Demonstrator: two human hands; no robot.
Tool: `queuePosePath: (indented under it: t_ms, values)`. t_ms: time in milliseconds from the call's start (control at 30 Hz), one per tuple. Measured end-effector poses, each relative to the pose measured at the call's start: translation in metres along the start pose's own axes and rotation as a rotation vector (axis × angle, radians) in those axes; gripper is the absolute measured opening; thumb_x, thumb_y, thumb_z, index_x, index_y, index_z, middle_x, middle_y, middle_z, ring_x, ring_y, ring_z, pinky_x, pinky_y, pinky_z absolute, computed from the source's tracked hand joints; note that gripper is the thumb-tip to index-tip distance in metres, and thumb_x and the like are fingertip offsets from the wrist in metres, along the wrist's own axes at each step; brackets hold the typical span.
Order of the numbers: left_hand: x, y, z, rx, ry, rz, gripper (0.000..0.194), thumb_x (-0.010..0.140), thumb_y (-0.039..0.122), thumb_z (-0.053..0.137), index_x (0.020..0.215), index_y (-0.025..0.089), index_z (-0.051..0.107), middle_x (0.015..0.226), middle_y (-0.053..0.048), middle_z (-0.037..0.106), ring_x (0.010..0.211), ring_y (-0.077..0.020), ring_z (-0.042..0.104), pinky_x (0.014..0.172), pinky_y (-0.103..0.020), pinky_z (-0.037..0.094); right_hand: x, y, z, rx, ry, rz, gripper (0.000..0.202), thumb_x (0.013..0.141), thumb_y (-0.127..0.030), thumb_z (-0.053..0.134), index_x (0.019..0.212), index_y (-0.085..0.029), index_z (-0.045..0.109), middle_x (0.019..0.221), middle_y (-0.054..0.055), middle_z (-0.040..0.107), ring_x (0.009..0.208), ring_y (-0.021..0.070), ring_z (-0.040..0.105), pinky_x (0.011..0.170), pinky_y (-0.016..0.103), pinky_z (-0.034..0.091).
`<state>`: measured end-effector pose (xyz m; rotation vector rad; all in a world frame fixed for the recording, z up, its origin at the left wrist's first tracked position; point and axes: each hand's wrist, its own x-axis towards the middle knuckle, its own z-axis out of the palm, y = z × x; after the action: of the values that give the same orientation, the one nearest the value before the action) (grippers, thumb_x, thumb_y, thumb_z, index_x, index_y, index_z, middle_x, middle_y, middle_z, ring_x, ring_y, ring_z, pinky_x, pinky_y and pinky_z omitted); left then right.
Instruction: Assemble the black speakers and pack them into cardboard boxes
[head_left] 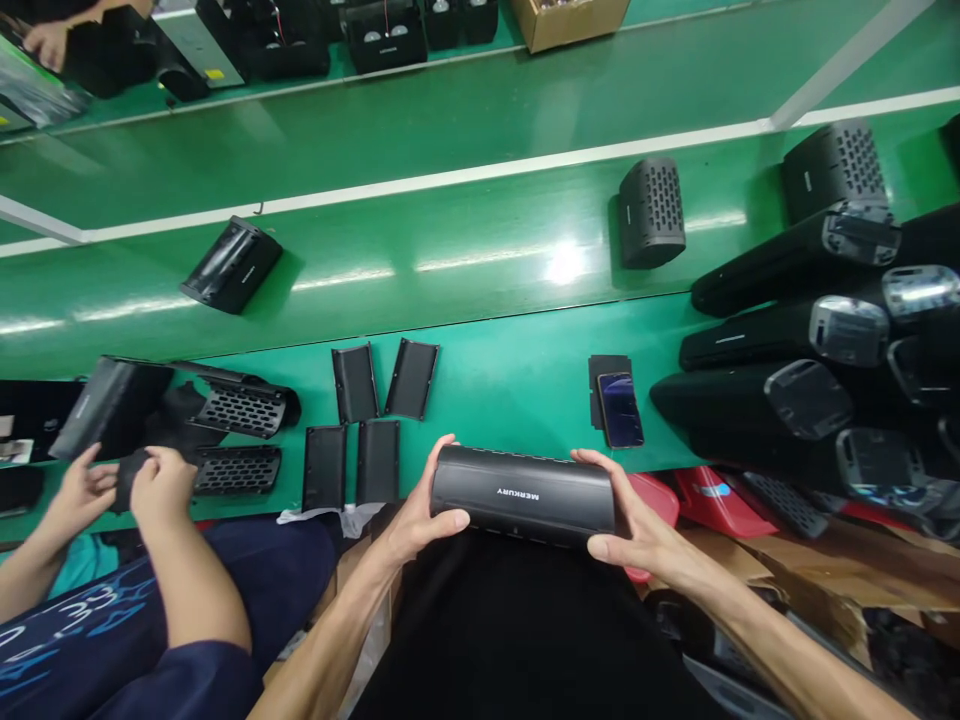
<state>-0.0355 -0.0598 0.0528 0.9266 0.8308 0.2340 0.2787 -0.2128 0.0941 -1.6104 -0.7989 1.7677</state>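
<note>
A long black speaker casing (525,492) with upside-down white lettering lies level across the front of my body, at the edge of the green table. My left hand (431,510) grips its left end, thumb on the near face and fingers behind. Around the right end my right hand (626,518) is wrapped in the same way. Several curved black panels (377,460) lie on the table to the left of the casing. Beyond my right hand, a phone (621,410) rests on a flat dark piece (596,390).
A co-worker's hands (161,485) hold a small black part at the left, near perforated grilles (238,470). Several large black casings (765,400) crowd the right side. Single speakers (651,213) stand on the green surface (450,240) behind. Red plastic stools (720,500) are below the table edge.
</note>
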Motion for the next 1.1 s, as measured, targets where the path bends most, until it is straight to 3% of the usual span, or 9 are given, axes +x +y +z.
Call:
queuePosePath:
  t_ms: [167, 333, 667, 800, 967, 1100]
  values:
    - [-0.004, -0.004, 0.004, -0.012, 0.021, 0.028, 0.104, 0.083, 0.056, 0.079, 0.167, 0.035, 0.022, 0.169, -0.007, 0.034, 0.150, -0.0388, 0.039, 0.127, -0.050, 0.027, 0.001, 0.008, -0.001, -0.079, 0.083, -0.015, 0.099, 0.078, -0.064, 0.079, 0.159, -0.034, 0.032, 0.166, 0.012, 0.041, 0.150, 0.0435, 0.041, 0.118, 0.053, 0.042]
    - [-0.008, 0.002, 0.009, -0.024, 0.029, 0.005, 0.105, 0.085, 0.054, 0.078, 0.168, 0.031, 0.019, 0.168, -0.009, 0.034, 0.153, -0.0382, 0.035, 0.128, -0.050, 0.023, 0.007, 0.023, -0.008, -0.082, 0.082, -0.021, 0.095, 0.078, -0.064, 0.078, 0.158, -0.036, 0.036, 0.167, 0.009, 0.041, 0.151, 0.0434, 0.040, 0.114, 0.050, 0.048]
    - [-0.010, 0.007, 0.007, 0.023, 0.022, -0.053, 0.111, 0.082, 0.058, 0.080, 0.168, 0.029, 0.016, 0.161, -0.011, 0.044, 0.147, -0.0395, 0.041, 0.126, -0.051, 0.026, 0.012, 0.018, -0.004, 0.035, 0.036, 0.006, 0.091, 0.079, -0.063, 0.078, 0.155, -0.034, 0.037, 0.165, 0.012, 0.041, 0.144, 0.0416, 0.047, 0.115, 0.052, 0.044]
    - [-0.009, 0.007, 0.006, 0.094, 0.011, -0.066, 0.111, 0.080, 0.058, 0.081, 0.167, 0.029, 0.018, 0.154, -0.011, 0.051, 0.143, -0.0381, 0.047, 0.123, -0.049, 0.031, 0.009, 0.019, -0.001, -0.049, 0.073, -0.023, 0.092, 0.083, -0.065, 0.073, 0.159, -0.034, 0.031, 0.168, 0.013, 0.036, 0.152, 0.0416, 0.039, 0.121, 0.056, 0.036]
    - [-0.005, 0.000, 0.010, 0.118, 0.153, -0.008, 0.104, 0.077, 0.059, 0.082, 0.162, 0.026, 0.031, 0.141, -0.010, 0.060, 0.129, -0.0367, 0.056, 0.115, -0.046, 0.040, 0.007, 0.026, 0.002, -0.133, 0.149, -0.063, 0.095, 0.086, -0.067, 0.070, 0.163, -0.032, 0.027, 0.168, 0.014, 0.038, 0.155, 0.0424, 0.033, 0.126, 0.061, 0.025]
    - [0.003, 0.001, 0.010, 0.091, 0.183, -0.035, 0.096, 0.078, 0.062, 0.080, 0.156, 0.024, 0.039, 0.135, -0.009, 0.063, 0.127, -0.0353, 0.057, 0.112, -0.044, 0.041, 0.015, 0.030, -0.004, -0.041, 0.117, 0.029, 0.092, 0.089, -0.068, 0.066, 0.165, -0.035, 0.027, 0.177, 0.007, 0.022, 0.162, 0.0401, 0.017, 0.130, 0.061, 0.016]
